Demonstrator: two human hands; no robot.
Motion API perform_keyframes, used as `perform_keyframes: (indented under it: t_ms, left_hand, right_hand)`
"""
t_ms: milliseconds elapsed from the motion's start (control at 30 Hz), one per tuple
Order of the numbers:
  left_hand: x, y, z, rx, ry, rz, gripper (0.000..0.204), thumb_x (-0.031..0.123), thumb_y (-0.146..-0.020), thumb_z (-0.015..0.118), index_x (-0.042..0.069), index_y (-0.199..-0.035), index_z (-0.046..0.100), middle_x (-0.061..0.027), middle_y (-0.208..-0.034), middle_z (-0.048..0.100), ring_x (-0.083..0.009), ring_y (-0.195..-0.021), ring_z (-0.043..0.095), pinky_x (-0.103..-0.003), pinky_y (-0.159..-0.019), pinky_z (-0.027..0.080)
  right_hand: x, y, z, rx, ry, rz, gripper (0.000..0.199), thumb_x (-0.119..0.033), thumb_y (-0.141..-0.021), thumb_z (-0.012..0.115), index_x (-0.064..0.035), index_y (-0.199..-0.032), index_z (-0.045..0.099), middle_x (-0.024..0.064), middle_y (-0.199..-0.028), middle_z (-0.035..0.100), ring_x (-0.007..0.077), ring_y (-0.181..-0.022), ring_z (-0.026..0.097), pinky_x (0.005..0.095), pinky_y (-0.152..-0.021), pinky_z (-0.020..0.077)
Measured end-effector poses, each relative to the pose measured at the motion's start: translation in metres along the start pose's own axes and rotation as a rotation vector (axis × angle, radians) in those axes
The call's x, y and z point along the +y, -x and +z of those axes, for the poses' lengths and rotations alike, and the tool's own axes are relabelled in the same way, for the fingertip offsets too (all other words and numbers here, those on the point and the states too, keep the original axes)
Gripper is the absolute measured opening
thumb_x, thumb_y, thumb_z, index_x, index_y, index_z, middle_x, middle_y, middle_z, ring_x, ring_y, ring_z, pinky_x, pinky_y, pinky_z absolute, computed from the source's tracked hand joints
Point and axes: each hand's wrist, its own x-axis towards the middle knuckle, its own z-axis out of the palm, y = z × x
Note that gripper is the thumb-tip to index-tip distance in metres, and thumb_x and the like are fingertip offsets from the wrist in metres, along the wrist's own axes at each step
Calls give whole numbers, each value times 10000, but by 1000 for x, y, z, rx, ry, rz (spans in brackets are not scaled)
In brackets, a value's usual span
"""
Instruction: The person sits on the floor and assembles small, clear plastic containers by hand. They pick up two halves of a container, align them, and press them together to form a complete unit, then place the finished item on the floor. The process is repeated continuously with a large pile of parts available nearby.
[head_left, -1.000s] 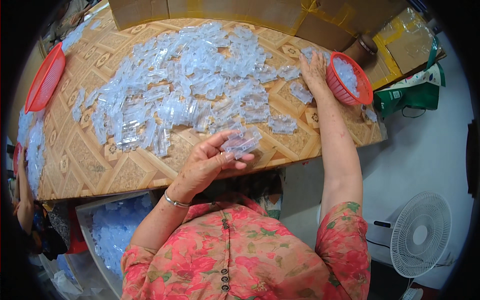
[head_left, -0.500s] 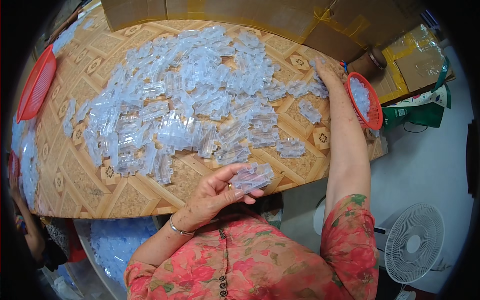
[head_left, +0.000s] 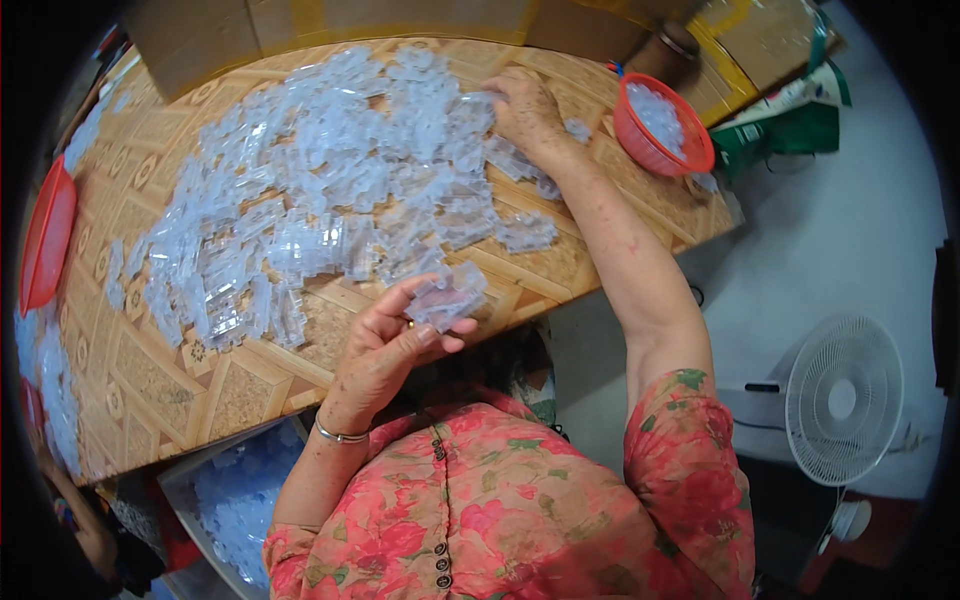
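My left hand (head_left: pixel 385 335) is closed around one or more clear plastic pieces (head_left: pixel 452 293), rectangular and moulded, above the near table edge. A large heap of similar clear pieces (head_left: pixel 330 170) covers the middle of the table. On the heap's right side, my right hand (head_left: pixel 530 112) has its fingers bent and pinched at a clear piece; the fingertips are partly hidden. One small clear piece (head_left: pixel 578 129) lies just right of that hand. Farther right, a red plastic basket (head_left: pixel 692 160) holds small whitish translucent parts (head_left: pixel 655 118).
Cardboard boxes (head_left: pixel 400 22) line the table's far edge, with a brown jar (head_left: pixel 668 55) by the basket. Another red basket (head_left: pixel 48 235) stands at the left rim. A bin of clear parts (head_left: pixel 235 490) sits below the table; a white fan (head_left: pixel 843 400) is at right. Another person's arm (head_left: pixel 85 515) shows at left.
My right hand has moved left, from beside the red basket to the heap's right side. My left hand still holds its clear plastic, now tilted differently. The whole view has shifted.
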Motion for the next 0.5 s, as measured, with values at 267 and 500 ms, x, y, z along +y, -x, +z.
perform_keyframes:
  t_ms: [267, 500]
  left_hand:
    - [-7, -1, -5, 2, -22, 118, 570, 55, -947, 638, -43, -1454, 396, -238, -1221, 650, -271, -1068, 688, -350, -935, 561]
    - [-8, 0, -2, 20, -26, 147, 578, 37, -936, 639, -58, -1453, 398, -214, -1274, 626, -295, -1121, 670, -353, -941, 566]
  right_hand:
    - [-28, 28, -20, -102, 106, 194, 255, -123, -865, 665, -92, -1114, 710, 135, -1221, 624, 329, -1192, 573, 433, -1012, 481]
    - [-16, 44, -17, 8, -63, 162, 279, -158, -856, 698, -96, -1128, 695, 137, -1182, 639, 336, -1157, 586, 425, -1018, 470]
